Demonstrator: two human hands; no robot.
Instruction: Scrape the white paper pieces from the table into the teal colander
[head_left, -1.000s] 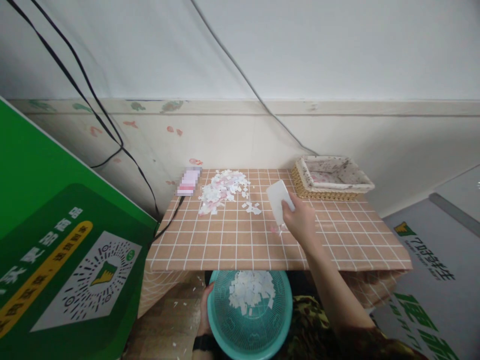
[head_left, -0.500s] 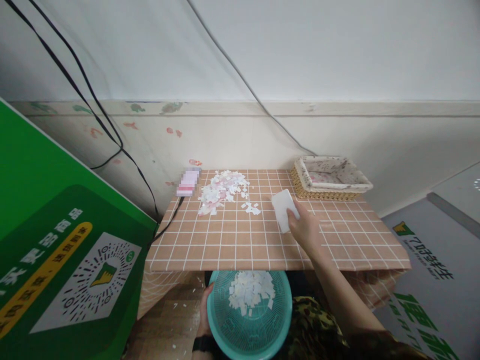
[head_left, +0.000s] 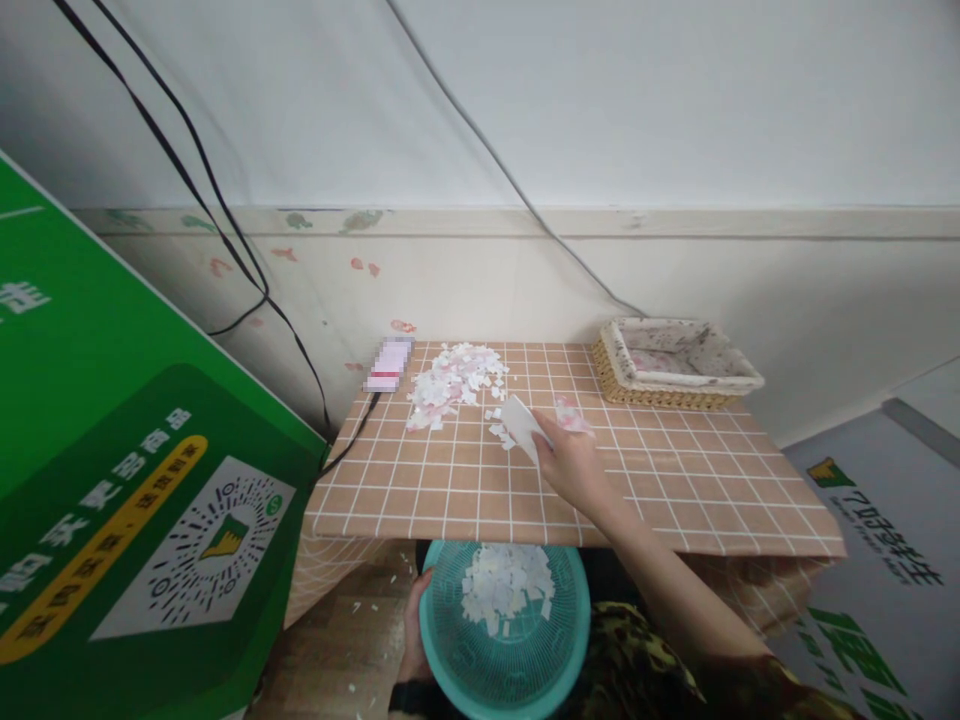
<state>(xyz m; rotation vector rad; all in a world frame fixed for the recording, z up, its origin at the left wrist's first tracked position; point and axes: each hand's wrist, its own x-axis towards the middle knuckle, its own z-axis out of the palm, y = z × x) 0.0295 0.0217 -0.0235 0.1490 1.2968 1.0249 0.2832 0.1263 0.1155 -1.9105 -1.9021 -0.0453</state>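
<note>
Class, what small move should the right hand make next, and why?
Perhaps draw the flat white piece toward the near edge of the table: the right hand holds it beside some loose scraps, and the left hand holds the teal basket below that edge.

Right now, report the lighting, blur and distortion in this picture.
In the head view, light falls softly on the checked tablecloth, with darker shade beneath its front edge; in the head view, the paper pile is too soft to tell every scrap apart; in the head view, coarse pixel blocks mask the device, and the green panel looks slanted and stretched.
</note>
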